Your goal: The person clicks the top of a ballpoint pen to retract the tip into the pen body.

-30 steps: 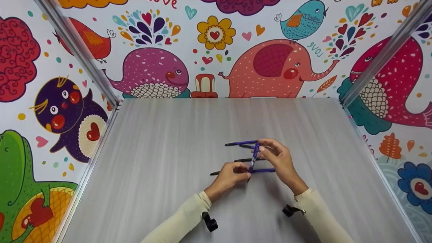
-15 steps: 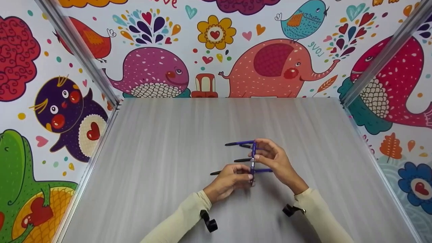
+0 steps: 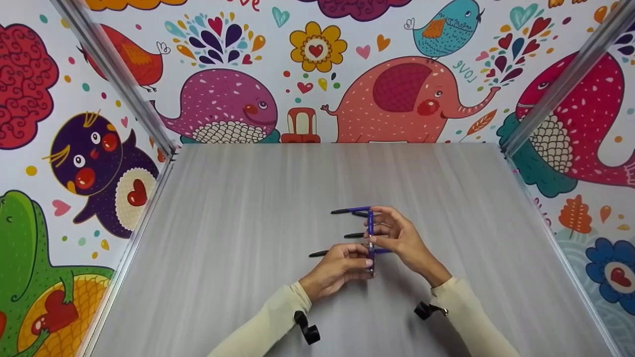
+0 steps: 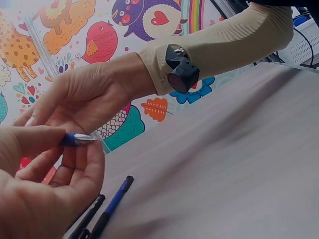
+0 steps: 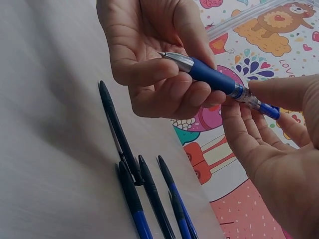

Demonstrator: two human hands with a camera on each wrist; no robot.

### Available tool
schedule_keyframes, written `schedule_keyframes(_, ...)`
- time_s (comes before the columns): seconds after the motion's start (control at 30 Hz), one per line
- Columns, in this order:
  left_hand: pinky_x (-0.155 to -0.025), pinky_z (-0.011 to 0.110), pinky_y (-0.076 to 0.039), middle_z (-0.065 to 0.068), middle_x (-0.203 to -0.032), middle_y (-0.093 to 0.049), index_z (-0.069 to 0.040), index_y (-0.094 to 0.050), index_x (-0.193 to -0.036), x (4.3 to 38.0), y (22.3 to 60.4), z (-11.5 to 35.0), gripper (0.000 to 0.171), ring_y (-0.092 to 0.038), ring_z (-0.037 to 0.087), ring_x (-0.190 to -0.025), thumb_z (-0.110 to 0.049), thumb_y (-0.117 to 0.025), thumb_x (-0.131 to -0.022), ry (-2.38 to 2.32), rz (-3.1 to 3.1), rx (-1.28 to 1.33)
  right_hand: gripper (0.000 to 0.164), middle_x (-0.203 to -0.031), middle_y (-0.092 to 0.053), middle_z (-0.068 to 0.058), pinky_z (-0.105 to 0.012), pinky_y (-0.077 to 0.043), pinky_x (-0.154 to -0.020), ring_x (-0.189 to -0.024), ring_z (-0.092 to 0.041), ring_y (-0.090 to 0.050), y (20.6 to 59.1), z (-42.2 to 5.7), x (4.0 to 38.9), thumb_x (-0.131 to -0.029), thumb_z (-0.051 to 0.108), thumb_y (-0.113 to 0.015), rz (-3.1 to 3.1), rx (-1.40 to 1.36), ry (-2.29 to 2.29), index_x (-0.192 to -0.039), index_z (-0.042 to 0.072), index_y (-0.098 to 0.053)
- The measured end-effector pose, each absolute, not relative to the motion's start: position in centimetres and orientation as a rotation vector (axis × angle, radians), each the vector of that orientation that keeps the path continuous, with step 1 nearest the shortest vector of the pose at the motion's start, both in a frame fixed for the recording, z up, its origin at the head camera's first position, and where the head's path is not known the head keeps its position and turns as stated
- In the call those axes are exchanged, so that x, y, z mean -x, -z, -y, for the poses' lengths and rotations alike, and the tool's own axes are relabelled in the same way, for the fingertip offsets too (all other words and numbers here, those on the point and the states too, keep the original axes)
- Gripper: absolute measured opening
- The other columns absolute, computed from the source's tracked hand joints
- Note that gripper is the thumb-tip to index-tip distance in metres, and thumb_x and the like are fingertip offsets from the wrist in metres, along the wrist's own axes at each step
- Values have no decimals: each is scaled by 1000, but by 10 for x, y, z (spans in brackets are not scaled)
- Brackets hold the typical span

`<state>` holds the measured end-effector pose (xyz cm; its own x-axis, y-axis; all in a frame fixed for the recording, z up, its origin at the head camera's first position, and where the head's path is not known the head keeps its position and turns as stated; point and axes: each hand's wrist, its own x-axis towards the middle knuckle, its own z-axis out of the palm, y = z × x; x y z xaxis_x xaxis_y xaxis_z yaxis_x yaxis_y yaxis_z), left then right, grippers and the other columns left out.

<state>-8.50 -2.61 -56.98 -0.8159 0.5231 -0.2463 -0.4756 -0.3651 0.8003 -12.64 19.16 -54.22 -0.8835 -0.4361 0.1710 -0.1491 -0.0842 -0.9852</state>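
Note:
A blue pen (image 3: 371, 224) with a silver point is held above the table between both hands. The left hand (image 3: 339, 265) grips its blue lower part near the point; in the right wrist view that pen's blue grip section (image 5: 212, 75) lies between thumb and curled fingers. Farther up the pen, the right hand (image 3: 403, 239) pinches the barrel, around its clear section (image 5: 249, 98). Beneath the hands lie several pens, partly hidden: a black pen (image 5: 117, 124), a black-and-blue pen (image 5: 140, 224) and others beside them. One black-ended pen (image 3: 317, 254) shows left of the left hand.
The grey table (image 3: 238, 198) is bordered by metal rails (image 3: 565, 263) and cartoon-printed walls (image 3: 307, 89). A black wrist camera (image 3: 308, 328) hangs by the left sleeve, another camera (image 3: 426, 310) by the right. A white basket (image 4: 301, 47) stands beyond the table.
The held pen has swung from a slant to nearly straight toward the person. The right hand has shifted slightly left and down, the left hand slightly down. The pens on the table stay put.

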Motion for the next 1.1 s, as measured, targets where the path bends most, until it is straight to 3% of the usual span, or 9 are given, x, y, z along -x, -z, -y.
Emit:
schedule_keyframes(0.37, -88, 44, -66, 11, -105, -73, 6, -73, -114, 84, 570, 24, 19, -77, 23, -89, 10, -73, -96, -2221, -1265, -54, 64, -133, -66, -27, -41, -65, -92, -110, -28, -76, 541, -193, 127, -98, -3, -79, -1969, 605, 2079, -154, -2, -49)
schedule_keyframes(0.63, -84, 42, -66, 10, -102, -74, 3, -73, -109, 79, 573, 22, 18, -76, 21, -87, 11, -73, -93, -2226, -1277, -37, 61, -135, -55, -42, -39, -66, -87, -107, -25, -75, 544, -193, 126, -99, -5, -77, -1946, 621, 2055, -152, -9, -47)
schedule_keyframes(0.87, -84, 41, -66, 9, -102, -73, 3, -73, -110, 79, 575, 24, 17, -75, 20, -88, 9, -73, -94, -2216, -1289, -68, 60, -136, -57, -35, -42, -66, -87, -108, -27, -75, 545, -192, 124, -99, -3, -77, -1930, 592, 2054, -152, -2, -50)
schedule_keyframes(1.1, -84, 40, -66, 9, -103, -74, 4, -73, -111, 80, 576, 25, 17, -75, 20, -90, 9, -74, -94, -2212, -1304, -67, 58, -135, -54, -39, -41, -66, -87, -107, -27, -74, 548, -191, 124, -99, -4, -77, -1919, 592, 2071, -151, 0, -51)
